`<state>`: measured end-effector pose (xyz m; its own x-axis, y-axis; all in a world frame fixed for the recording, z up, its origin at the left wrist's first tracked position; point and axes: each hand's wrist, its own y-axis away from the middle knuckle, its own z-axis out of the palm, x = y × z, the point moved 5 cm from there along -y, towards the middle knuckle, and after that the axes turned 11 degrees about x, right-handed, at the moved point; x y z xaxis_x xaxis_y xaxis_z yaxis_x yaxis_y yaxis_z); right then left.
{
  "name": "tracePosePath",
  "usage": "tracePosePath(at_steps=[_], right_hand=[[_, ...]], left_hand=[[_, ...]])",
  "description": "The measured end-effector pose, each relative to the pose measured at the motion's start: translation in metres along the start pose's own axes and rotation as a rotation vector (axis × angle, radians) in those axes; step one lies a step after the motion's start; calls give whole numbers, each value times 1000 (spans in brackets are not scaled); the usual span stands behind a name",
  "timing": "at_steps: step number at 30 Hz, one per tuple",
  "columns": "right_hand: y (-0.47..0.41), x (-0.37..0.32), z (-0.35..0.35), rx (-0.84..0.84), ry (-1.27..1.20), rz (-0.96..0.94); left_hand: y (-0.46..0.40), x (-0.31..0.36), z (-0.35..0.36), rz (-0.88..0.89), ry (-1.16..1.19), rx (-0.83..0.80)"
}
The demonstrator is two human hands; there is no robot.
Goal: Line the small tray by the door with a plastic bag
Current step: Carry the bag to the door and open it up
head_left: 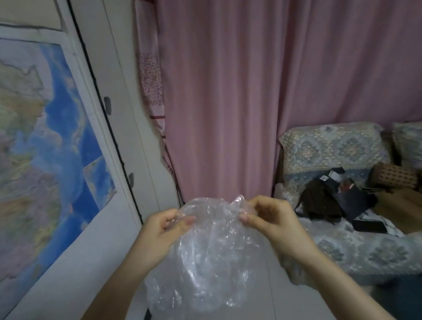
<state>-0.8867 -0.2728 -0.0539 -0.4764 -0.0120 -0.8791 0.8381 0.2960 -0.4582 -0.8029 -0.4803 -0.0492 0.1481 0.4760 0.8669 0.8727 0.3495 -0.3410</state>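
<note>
Nearest to the camera, both forearms reach forward and the two hands meet at a clear crinkly plastic bag (209, 258) held up in the air in the middle of the view. The left hand (161, 233) pinches the bag's top edge on the left side, thumb over curled fingers. The right hand (271, 219) does the same on the right side, fingers curled round the crumpled rim. So both are gripping the bag, neither is loose. The rest of the bag hangs down between the wrists, all wrinkled and see-through, over a pale floor (258, 317).

Off to the right, a bit farther, there's a sofa (347, 244) with a patterned blue-grey cover, and on its seat a pile of stuff: a dark bag (317, 201), a brown paper bag (410, 207), other bits too jumbled to make out. On the left wall, a big map (24, 157) is stuck up beside a white door frame (120, 117). At the far end, a pink curtain (273, 63) covers the whole back.
</note>
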Motion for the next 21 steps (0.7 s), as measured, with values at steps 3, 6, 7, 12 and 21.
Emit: tracePosePath(at_steps=[3,6,7,12,21], right_hand=[[-58,26,7,36,14,-28],[-121,50,13,80,35,-34],[-142,57,16,93,35,-29],[-230,93,30,159,-19,32],[-380,163,136,-46,-80,15]], left_hand=[[-57,-23,-1,53,7,85],[-118,-45,-10,79,-48,173],[-138,-52,-13,77,-60,194],[-219,-89,-41,8,-119,318],[-292,-159,-107,-45,-412,597]])
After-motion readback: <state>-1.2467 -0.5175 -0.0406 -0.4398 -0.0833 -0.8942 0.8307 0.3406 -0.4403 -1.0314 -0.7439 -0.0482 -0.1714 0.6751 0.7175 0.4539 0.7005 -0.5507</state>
